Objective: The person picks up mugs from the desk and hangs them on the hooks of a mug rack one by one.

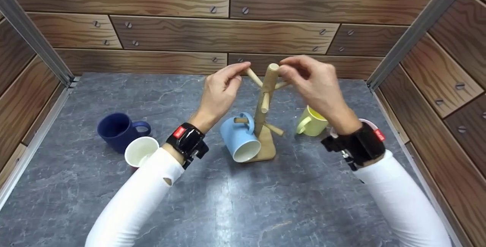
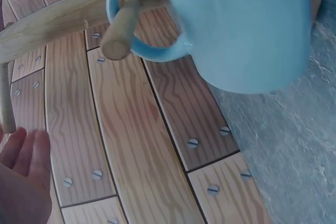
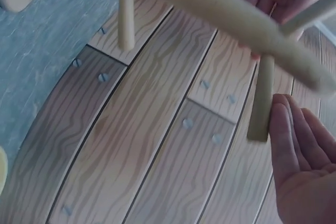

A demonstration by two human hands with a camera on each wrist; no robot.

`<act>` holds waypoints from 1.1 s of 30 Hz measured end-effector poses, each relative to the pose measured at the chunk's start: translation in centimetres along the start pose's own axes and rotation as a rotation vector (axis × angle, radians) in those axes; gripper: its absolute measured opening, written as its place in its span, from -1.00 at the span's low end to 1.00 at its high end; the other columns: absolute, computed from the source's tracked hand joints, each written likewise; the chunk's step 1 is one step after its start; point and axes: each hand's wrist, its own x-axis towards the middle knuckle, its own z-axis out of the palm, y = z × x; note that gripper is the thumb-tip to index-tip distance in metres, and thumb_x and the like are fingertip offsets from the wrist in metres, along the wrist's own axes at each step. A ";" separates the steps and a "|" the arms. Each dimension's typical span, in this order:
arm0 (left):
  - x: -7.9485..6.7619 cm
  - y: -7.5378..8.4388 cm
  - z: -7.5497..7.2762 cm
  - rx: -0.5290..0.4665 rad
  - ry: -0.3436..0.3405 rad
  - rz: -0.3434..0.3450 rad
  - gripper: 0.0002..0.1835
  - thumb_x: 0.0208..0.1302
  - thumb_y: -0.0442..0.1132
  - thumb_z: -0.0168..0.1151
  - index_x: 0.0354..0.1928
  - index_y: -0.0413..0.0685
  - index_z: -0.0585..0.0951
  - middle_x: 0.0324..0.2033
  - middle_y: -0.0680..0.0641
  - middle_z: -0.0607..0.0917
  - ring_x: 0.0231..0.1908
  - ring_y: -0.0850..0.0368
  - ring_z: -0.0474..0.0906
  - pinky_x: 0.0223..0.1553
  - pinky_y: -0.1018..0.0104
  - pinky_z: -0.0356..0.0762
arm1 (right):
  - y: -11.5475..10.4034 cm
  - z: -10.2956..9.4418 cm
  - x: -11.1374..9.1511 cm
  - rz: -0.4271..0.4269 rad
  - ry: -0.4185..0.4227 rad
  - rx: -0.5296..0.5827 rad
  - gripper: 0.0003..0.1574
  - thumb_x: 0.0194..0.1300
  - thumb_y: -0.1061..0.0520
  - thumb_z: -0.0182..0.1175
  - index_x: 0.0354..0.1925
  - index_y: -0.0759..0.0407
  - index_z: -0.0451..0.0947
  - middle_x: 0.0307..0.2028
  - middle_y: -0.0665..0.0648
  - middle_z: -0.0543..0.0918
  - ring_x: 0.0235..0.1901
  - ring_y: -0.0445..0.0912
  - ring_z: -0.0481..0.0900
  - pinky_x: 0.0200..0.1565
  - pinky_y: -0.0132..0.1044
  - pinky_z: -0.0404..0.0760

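A wooden mug tree (image 1: 271,80) stands mid-table, with several pegs on its post. From a lower peg a light blue mug (image 1: 237,137) hangs tilted by its handle, its mouth facing down and forward. My left hand (image 1: 222,91) is at the tip of the upper left peg (image 2: 6,106), fingers fairly straight and appearing to touch its end. On the other side, my right hand (image 1: 315,82) is beside the upper right peg (image 3: 261,103), its fingertips against or very close to the peg. Neither hand grips a mug.
At left a dark blue mug (image 1: 117,131) stands behind a cup with a white inside (image 1: 141,151). A yellow mug (image 1: 312,122) is right of the mug tree. Behind my right wrist a pink-rimmed mug (image 1: 367,123) is mostly hidden. Wood-patterned walls (image 1: 171,34) enclose the table.
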 end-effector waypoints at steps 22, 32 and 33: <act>-4.7 -4.2 -6.1 0.375 -0.238 -0.164 -0.37 0.42 -0.08 0.17 0.48 -0.08 0.41 0.47 -0.18 0.32 0.42 -0.18 0.31 0.42 -0.08 0.31 | 10.8 -2.8 -4.7 0.132 -0.017 -0.240 -0.55 0.59 -0.08 0.12 0.01 0.25 0.70 -0.14 0.22 0.77 -0.19 0.04 0.70 -0.11 -0.24 0.60; -5.7 -4.3 -6.9 0.470 -0.320 -0.196 -0.25 0.39 0.04 0.24 0.53 -0.07 0.33 0.56 -0.24 0.11 0.46 -0.30 0.21 0.42 -0.21 0.28 | 13.9 -2.5 -5.7 0.185 -0.190 -0.363 -0.45 0.58 -0.10 0.11 0.25 0.27 0.58 0.17 0.35 0.63 0.15 0.28 0.58 0.17 0.25 0.52; -5.8 -4.4 -7.0 0.482 -0.326 -0.198 -0.24 0.39 0.06 0.23 0.54 -0.06 0.32 0.57 -0.24 0.10 0.47 -0.31 0.20 0.43 -0.22 0.27 | 14.2 -2.4 -5.8 0.182 -0.199 -0.376 -0.45 0.57 -0.09 0.12 0.26 0.28 0.57 0.19 0.36 0.62 0.17 0.30 0.56 0.20 0.26 0.49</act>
